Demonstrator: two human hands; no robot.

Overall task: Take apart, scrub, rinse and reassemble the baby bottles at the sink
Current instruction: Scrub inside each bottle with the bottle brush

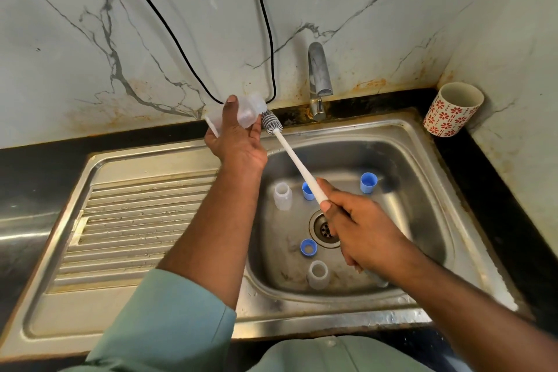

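Scrub step, mid-task. Left hand point(235, 142) grasping clear bottle point(244, 112), mouth toward brush. Right hand point(359, 226) clenched round the low end of the brush handle point(294, 160); bristle head point(270, 122) far from that grip, at the bottle mouth (apparently not yet inside). Next: line up, push in, twist. Other bottles point(283, 196) and blue rings point(368, 182) wait below in sink point(422, 142).

The left arm is reaching up the middle of the frame from a green sleeve point(169, 320) at the lower left, forearm bare. The left hand point(237, 137) is sitting just above centre, palm turned toward the camera, thumb up, its fingers curling round a clear bottle point(241, 110). The right arm is coming in from the lower right. The right hand point(362, 226) is gripping the handle of a white brush point(297, 164), right of centre.
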